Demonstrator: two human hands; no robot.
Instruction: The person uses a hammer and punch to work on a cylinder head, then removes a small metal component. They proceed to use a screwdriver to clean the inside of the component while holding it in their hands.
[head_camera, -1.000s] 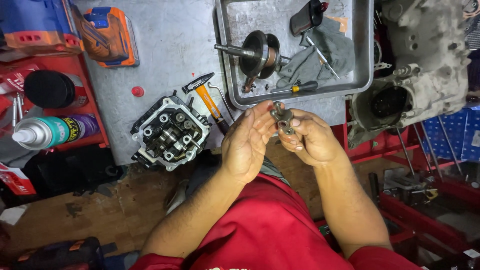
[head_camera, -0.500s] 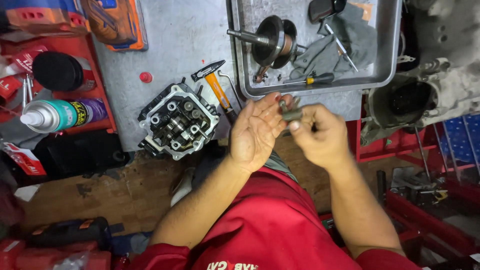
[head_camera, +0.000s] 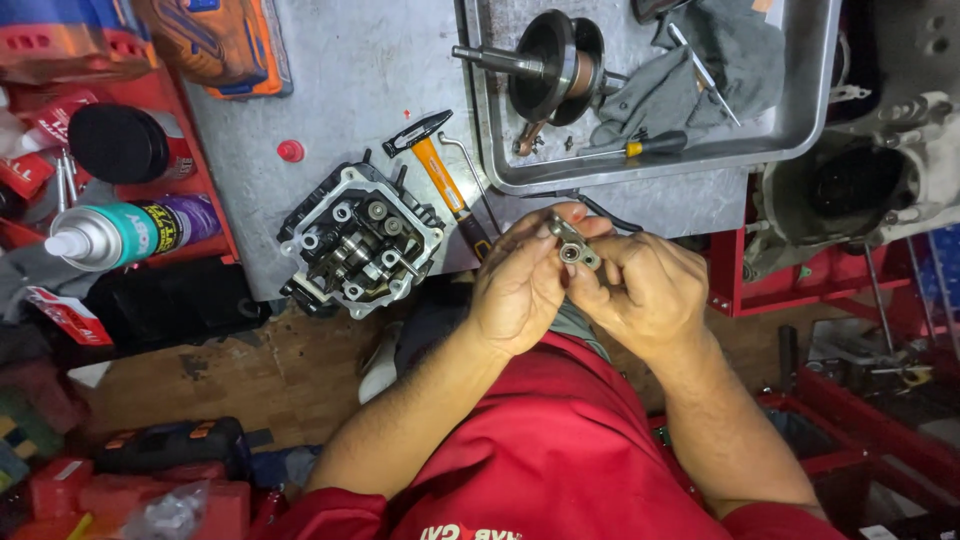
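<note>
Occupying the upper half of the view, the grey metal surface (head_camera: 360, 70) runs from ten to two o'clock and shows scuffs and stains, with red shelving along its nine o'clock edge and a worn wooden floor (head_camera: 200, 370) below it. At three o'clock an engine crankcase (head_camera: 880, 180) sits off the surface, opened up, which suggests the strip-down is well advanced. At twelve to one o'clock a steel tray (head_camera: 800, 130) holds a crankshaft (head_camera: 545, 68), a grey rag (head_camera: 690, 80) and a yellow-handled screwdriver (head_camera: 640, 148). At ten o'clock from the hands the cylinder head (head_camera: 360, 245) lies on the surface edge, valve gear exposed, apparently already removed. Just beside it, toward twelve o'clock, lies a hammer (head_camera: 440, 165) with an orange handle. At nine o'clock a spray can (head_camera: 130, 232) lies on its side on the red shelf. At centre, the left hand (head_camera: 520, 290) and right hand (head_camera: 645, 295) are brought together above the person's lap, both closed in a fingertip grip on a small metal part (head_camera: 573, 245) with a round bore facing the camera; its exact kind cannot be told. Judged from this, work stands at inspection or handling of one small component, while the larger assemblies remain apart and no refitting is evident. A small red cap (head_camera: 290, 151) rests alone on the surface at eleven o'clock.
</note>
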